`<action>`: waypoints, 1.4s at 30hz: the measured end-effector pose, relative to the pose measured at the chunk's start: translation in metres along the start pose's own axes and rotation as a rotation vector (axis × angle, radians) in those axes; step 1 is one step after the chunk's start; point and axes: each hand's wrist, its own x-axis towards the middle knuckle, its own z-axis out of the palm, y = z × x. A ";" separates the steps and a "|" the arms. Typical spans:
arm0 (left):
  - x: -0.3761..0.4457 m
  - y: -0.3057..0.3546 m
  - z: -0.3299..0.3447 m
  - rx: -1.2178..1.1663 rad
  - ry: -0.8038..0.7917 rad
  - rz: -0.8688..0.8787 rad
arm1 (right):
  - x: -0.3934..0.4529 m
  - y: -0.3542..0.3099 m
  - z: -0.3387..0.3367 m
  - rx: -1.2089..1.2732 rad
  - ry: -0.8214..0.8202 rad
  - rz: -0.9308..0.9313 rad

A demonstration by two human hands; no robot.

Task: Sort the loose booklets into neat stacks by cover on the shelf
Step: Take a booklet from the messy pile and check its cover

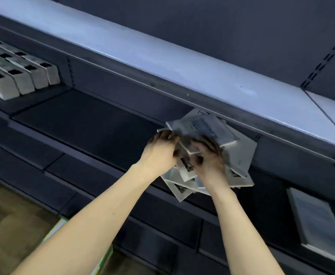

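Note:
A loose, fanned pile of several booklets (240,155) with pale grey and white covers lies on the dark middle shelf (87,124), partly tucked under the shelf above. My left hand (160,149) grips the pile's left edge with curled fingers. My right hand (210,161) lies on top of the pile, its fingers curled round a booklet's lower edge. Some booklets stick out over the shelf's front edge below my hands. The image is blurred, so cover prints are hard to read.
A pale upper shelf board (162,60) overhangs the pile. White boxes (17,76) stand in a row at the far left. One more booklet (317,221) lies on the shelf at the lower right. A green-edged box (103,261) sits on the floor below.

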 end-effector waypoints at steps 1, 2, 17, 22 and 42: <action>0.003 -0.001 -0.002 -0.008 0.004 0.032 | -0.006 0.001 -0.002 0.014 0.025 0.010; 0.006 -0.002 -0.003 -0.015 0.001 0.056 | -0.012 0.004 -0.003 0.036 0.057 0.025; 0.001 0.005 0.004 -0.130 -0.095 0.219 | -0.079 -0.026 -0.033 0.420 0.335 0.559; -0.006 0.007 0.002 -0.163 -0.120 0.209 | -0.071 -0.032 -0.040 0.840 0.493 0.840; -0.010 0.060 -0.003 -0.059 -0.148 0.304 | -0.108 0.022 -0.089 0.707 0.369 0.888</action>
